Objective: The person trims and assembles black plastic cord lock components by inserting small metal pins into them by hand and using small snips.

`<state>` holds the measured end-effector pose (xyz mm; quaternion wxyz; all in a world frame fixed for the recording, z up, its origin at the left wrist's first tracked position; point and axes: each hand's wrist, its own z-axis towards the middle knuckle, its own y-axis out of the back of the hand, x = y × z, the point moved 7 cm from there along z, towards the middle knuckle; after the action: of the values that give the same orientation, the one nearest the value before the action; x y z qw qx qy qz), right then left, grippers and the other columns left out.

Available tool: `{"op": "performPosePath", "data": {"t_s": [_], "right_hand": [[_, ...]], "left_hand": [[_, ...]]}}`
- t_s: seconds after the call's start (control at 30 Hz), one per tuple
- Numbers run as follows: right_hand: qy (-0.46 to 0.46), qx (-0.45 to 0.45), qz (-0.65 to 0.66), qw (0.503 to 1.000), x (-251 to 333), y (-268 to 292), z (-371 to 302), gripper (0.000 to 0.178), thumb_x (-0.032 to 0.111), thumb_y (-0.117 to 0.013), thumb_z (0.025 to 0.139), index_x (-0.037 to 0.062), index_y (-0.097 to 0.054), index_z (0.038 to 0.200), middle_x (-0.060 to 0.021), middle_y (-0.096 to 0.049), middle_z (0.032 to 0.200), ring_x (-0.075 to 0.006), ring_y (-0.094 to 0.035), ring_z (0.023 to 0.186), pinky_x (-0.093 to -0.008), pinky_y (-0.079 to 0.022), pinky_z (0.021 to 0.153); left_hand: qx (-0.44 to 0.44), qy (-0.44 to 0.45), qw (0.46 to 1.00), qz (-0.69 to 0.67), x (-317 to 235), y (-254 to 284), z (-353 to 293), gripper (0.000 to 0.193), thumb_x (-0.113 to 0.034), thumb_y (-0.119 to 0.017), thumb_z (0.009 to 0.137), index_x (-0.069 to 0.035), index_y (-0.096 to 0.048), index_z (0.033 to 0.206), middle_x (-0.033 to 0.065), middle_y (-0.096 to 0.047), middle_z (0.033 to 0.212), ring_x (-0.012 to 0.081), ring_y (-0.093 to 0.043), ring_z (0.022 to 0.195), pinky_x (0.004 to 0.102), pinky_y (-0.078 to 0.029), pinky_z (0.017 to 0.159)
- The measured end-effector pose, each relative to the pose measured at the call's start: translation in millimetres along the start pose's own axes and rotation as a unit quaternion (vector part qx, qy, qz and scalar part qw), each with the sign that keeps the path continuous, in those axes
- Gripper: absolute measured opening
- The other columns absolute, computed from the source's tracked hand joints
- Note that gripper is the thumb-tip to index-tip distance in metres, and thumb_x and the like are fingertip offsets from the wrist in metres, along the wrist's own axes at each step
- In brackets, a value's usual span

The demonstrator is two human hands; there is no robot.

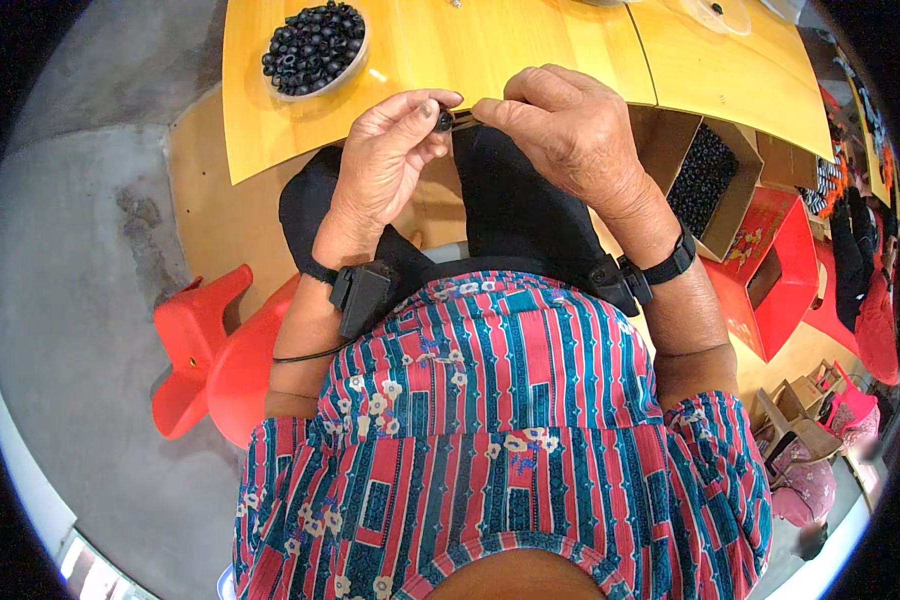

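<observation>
Both hands meet at the near edge of the yellow table (530, 50): left hand (385, 160) fingers pinched tight on a small black ring part (443, 120), right hand (570, 125) fingers closed on a thin pin touching it. Bowl of black parts (313, 48) up left on the table, cardboard box of black parts (705, 180) low on the right.
</observation>
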<state>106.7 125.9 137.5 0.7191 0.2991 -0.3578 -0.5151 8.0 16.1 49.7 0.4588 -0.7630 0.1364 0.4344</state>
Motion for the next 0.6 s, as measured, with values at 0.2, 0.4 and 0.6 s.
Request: {"op": "performPosePath", "data": {"t_s": [0.2, 0.4, 0.6], "right_hand": [[0.018, -0.037, -0.004, 0.999, -0.1, -0.3, -2.2, 0.016, 0.016, -0.061, 0.065, 0.0177, -0.063, 0.081, -0.0018, -0.050, 0.069, -0.0198, -0.056, 0.064, -0.0323, -0.048, 0.053], [0.032, -0.056, -0.009, 0.998, 0.7, 2.4, -2.9, 0.018, 0.015, -0.061, 0.065, 0.0170, -0.063, 0.082, -0.0022, -0.050, 0.070, -0.0196, -0.056, 0.063, -0.0317, -0.047, 0.053], [0.031, -0.064, -0.008, 0.997, 1.5, 4.0, -3.5, 0.018, 0.015, -0.061, 0.064, 0.0169, -0.063, 0.081, -0.0020, -0.051, 0.071, -0.0194, -0.056, 0.063, -0.0316, -0.047, 0.053]], "left_hand": [[0.011, -0.003, 1.000, -0.005, 1.5, 1.8, 1.0, 0.022, -0.014, -0.058, 0.090, 0.001, -0.061, 0.105, 0.0063, -0.063, 0.100, 0.0075, -0.057, 0.073, 0.0200, -0.049, 0.066], [0.015, 0.008, 1.000, 0.012, -0.8, -0.3, 1.0, 0.022, -0.015, -0.059, 0.089, 0.001, -0.061, 0.104, 0.0054, -0.063, 0.094, 0.0094, -0.061, 0.073, 0.0219, -0.052, 0.066], [0.019, 0.003, 1.000, 0.002, -1.7, -1.1, 1.5, 0.021, -0.015, -0.059, 0.089, 0.001, -0.061, 0.104, 0.0050, -0.063, 0.094, 0.0094, -0.061, 0.074, 0.0225, -0.052, 0.068]]}}
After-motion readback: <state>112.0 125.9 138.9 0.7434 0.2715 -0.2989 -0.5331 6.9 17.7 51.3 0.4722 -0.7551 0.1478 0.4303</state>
